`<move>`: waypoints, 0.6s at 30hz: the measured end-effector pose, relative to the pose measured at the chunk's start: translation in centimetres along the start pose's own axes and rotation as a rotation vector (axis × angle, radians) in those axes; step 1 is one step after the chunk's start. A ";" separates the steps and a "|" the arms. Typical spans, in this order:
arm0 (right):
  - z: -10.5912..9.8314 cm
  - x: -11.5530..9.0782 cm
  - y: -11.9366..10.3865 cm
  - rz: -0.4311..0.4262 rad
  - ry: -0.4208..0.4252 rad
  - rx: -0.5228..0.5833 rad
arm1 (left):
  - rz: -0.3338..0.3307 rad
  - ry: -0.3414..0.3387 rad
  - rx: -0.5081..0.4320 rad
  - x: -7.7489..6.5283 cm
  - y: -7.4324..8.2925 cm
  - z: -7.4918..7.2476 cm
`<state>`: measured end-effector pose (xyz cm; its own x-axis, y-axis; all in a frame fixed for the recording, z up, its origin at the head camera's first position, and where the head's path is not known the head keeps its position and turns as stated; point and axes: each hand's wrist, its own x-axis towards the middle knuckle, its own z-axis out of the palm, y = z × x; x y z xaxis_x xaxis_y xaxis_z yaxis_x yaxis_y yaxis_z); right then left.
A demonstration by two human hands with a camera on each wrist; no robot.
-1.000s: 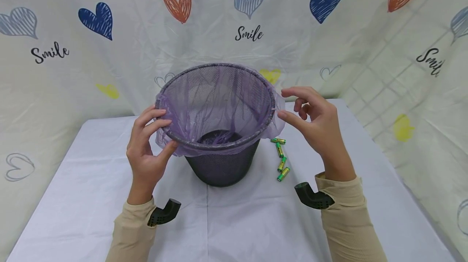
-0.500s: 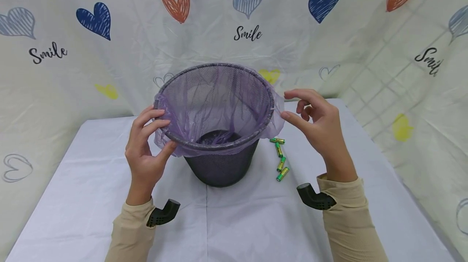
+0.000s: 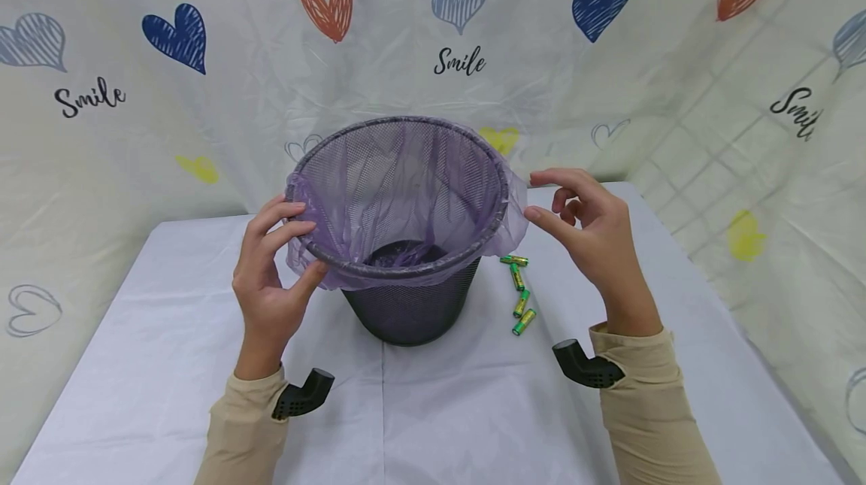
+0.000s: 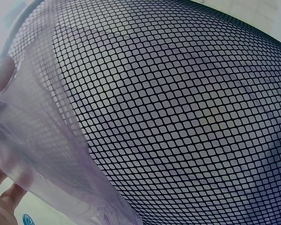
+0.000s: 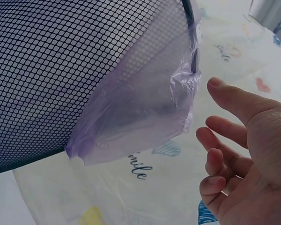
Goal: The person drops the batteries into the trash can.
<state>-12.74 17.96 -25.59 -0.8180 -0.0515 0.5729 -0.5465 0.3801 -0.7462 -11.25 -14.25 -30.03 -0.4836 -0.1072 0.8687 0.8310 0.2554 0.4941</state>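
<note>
A black mesh trash can (image 3: 409,316) stands on the table with a translucent purple garbage bag (image 3: 513,218) lining it and folded outward over its rim. My left hand (image 3: 267,274) grips the rim at the left, fingers over the edge and thumb at the front. In the left wrist view, the thumb (image 4: 1,75) sits at the rim beside the bag. My right hand (image 3: 595,225) is held in the air at the right, its thumb and index finger spread apart. The right wrist view shows a gap between its fingertips and the hanging bag edge (image 5: 145,112); it holds nothing.
Several green batteries (image 3: 520,303) lie in a loose row on the white tablecloth (image 3: 446,410), right of the trash can. A white curtain (image 3: 379,79) printed with hearts hangs close behind the table. Black mounts (image 3: 585,366) sit on both wrists.
My right hand has drawn slightly away to the right, leaving a wider gap to the bag edge. The left hand and the trash can stay in place.
</note>
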 end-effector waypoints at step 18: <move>-0.2 -0.1 1.3 0.065 -0.005 0.013 | 0.012 -0.001 0.004 0.0 -0.1 0.0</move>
<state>-13.35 18.68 -26.53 -0.8526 -0.0314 0.5216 -0.4946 0.3709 -0.7860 -11.32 -14.31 -30.04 -0.4739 -0.1032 0.8745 0.8358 0.2601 0.4836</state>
